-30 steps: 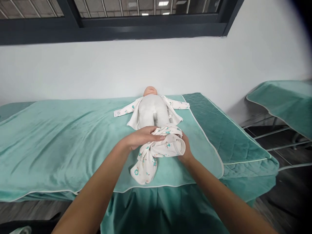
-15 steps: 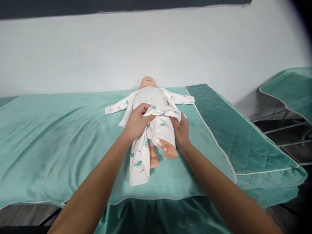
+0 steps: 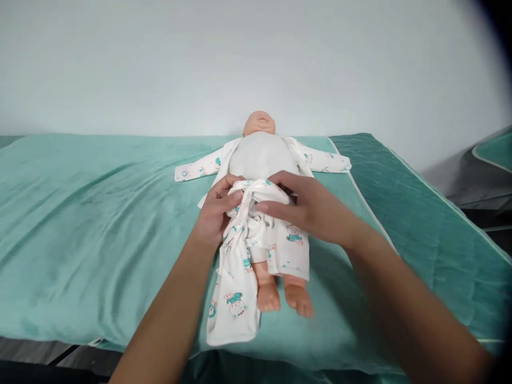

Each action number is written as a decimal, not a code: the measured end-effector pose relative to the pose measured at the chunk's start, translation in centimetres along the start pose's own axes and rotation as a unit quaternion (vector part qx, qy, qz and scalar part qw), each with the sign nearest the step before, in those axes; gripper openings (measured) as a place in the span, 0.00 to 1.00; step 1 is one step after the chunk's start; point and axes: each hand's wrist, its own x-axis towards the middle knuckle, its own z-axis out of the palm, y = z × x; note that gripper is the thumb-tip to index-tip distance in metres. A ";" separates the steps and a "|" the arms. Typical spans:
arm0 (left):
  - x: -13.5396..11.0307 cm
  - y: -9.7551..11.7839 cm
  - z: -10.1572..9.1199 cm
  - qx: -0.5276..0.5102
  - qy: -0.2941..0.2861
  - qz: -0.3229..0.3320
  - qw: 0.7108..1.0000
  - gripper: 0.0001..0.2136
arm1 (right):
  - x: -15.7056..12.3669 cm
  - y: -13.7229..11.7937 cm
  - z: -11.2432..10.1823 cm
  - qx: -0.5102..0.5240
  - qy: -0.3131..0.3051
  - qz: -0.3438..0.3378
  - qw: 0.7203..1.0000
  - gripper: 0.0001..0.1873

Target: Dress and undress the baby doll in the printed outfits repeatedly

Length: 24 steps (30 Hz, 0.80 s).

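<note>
A baby doll [image 3: 262, 154] lies on its back on a teal blanket [image 3: 100, 213], its head toward the wall. It wears an open white printed top with the sleeves spread out. White printed trousers [image 3: 280, 245] cover one leg; the other trouser leg [image 3: 234, 298] lies empty beside the bare feet [image 3: 284, 296]. My left hand [image 3: 214, 213] grips the trousers' waistband at the doll's left hip. My right hand [image 3: 312, 205] pinches the bunched waistband over the doll's belly.
The blanket covers a long table against a white wall [image 3: 256, 58]. A darker quilted teal cover [image 3: 420, 202] lies to the right. Another teal-covered surface [image 3: 496, 149] shows at the far right edge.
The trousers went from bunched below the doll's legs up to its waist, baring the feet. My right hand moved from the side onto the belly. The view tilted down.
</note>
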 end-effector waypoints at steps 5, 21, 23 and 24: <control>-0.1 -0.1 -0.1 -0.008 0.024 -0.005 1.000 0.13 | 3.5 -0.4 0.7 0.061 -0.161 0.014 0.985 0.10; -0.6 0.5 -0.7 0.138 -0.029 -0.111 0.984 0.21 | 3.4 3.3 2.6 0.296 0.049 0.094 0.949 0.11; -0.4 0.1 -0.8 0.077 0.016 -0.086 0.993 0.18 | 3.3 3.1 2.2 0.282 0.015 0.092 0.955 0.12; -0.3 -0.1 -0.9 0.047 0.035 -0.070 0.996 0.16 | 3.3 2.9 1.9 0.264 -0.015 0.089 0.960 0.13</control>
